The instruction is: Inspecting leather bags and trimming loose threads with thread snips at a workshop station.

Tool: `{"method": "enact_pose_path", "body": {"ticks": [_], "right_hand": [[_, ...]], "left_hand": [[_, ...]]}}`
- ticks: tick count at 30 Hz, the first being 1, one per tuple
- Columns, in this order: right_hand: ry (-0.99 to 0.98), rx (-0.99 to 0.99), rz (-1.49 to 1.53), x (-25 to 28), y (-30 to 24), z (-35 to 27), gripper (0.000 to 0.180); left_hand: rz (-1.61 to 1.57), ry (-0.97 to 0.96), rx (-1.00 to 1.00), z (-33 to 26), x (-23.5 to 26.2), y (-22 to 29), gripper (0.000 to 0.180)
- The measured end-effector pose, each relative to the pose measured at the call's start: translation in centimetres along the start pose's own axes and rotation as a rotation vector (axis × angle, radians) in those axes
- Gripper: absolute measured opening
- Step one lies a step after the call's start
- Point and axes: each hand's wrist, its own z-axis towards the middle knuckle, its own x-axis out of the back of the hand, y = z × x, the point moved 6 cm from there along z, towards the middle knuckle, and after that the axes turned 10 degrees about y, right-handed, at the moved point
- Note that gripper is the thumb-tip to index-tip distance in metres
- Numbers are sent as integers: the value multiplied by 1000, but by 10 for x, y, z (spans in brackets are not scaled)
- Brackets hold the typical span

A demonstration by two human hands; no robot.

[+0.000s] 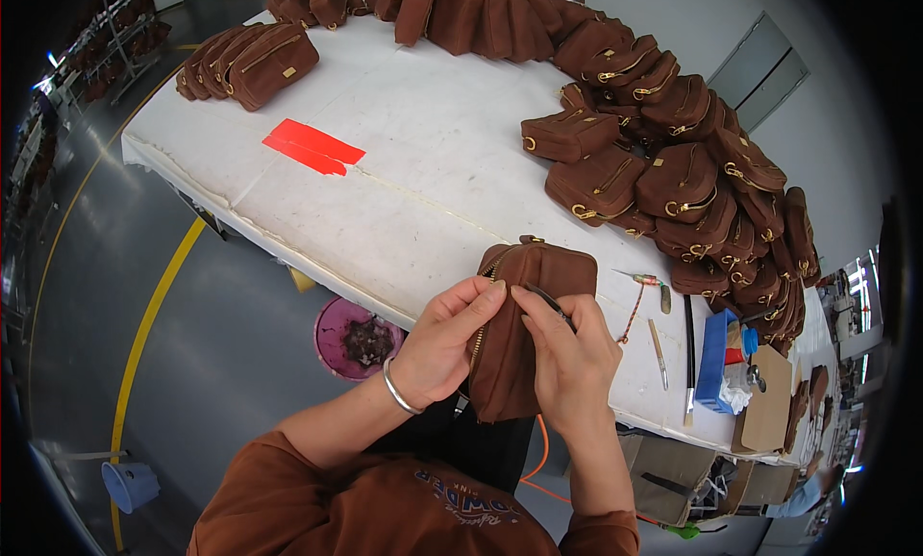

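A brown bag (510,364) with a brass-coloured zipper stands tilted at the table's near edge, between my two hands. My left hand (447,340) is closed, its thumb and fingers pinching the bag's top seam beside the zipper. My right hand (574,359) is closed round a slim dark hand tool (551,304), whose exact kind I cannot make out. The right thumb and fingertip press on the bag close to the left thumb. Whatever lies under the fingertips is hidden.
Many similar brown bags (596,181) are heaped along the table's far and right sides. A red strip (312,147) lies on the white tabletop (404,152). To the right are brushes (689,364), a blue bin (711,364) and a cardboard box (766,397). A pink bucket (332,340) stands below.
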Motion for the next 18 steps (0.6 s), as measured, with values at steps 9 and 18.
{"method": "enact_pose_path", "body": {"ticks": [9,18], "right_hand": [[93,-240,405,-29,28,10,27],[16,-338,498,-57,50,9,28]], "left_hand": [[-11,192,26,30,42,0,19],[703,299,-65,41,72,33,25]]}}
